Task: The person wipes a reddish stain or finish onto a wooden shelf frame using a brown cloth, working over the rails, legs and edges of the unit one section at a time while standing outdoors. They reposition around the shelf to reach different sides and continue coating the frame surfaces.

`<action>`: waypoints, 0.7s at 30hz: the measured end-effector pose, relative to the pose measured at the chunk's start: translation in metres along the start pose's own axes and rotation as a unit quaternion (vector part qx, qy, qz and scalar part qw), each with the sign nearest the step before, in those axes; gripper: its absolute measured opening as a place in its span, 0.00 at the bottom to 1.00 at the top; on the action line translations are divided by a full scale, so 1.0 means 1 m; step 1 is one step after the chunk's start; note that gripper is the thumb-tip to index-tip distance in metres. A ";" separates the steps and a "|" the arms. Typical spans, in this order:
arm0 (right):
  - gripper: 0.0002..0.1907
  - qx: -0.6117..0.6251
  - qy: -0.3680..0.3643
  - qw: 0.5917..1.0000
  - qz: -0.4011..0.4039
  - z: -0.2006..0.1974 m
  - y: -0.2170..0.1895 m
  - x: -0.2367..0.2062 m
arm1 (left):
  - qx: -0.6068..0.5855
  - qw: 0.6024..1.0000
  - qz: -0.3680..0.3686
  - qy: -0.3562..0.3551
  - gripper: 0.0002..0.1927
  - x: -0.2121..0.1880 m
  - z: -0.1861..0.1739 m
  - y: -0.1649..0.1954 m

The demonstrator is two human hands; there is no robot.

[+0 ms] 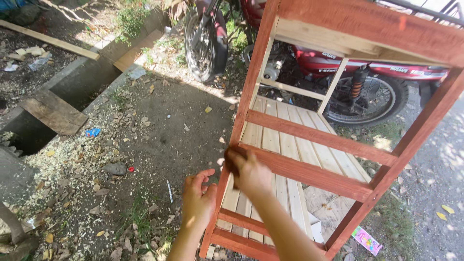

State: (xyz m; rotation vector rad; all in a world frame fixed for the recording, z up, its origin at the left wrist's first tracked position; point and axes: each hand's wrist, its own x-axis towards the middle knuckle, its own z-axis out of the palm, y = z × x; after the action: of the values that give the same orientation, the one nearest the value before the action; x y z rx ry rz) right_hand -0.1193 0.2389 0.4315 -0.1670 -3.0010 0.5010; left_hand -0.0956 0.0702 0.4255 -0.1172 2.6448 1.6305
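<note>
While the frame (309,140) stands on bare dirt, the right hand (251,173) presses a dark pad, maybe sandpaper or a stain rag (231,162), against the frame's red-brown front post, at the joint with the middle rail (309,173); the blur makes it hard to tell which. Fingers curl over the pad, closed on it. Left hand (198,199) sits just left of the same post, lower down, fingers half spread and loosely curved, holding nothing; thumb side near the post, contact unclear. Frame has stained red-brown posts and rails, with a pale unstained slat shelf (285,145) behind the rails. Behind the frame a red motorcycle (348,67) is parked, front wheel (205,43) to the frame's upper left. Left of the frame: sawdust (63,159) and dry leaves on the ground, a concrete drain (72,92) with a board (53,112) across it. Near the frame's lower right foot lies a pink wrapper (366,240).
</note>
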 end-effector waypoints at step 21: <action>0.34 -0.040 -0.110 0.991 -0.062 0.019 -0.004 -0.017 | -0.130 0.988 0.079 0.005 0.18 0.093 0.000 0.092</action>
State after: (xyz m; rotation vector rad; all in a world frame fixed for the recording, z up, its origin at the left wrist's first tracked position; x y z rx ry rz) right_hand -0.1051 0.2268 0.4139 0.0729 -3.2215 0.4108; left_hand -0.1954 0.1075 0.5012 0.0813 2.4901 2.0241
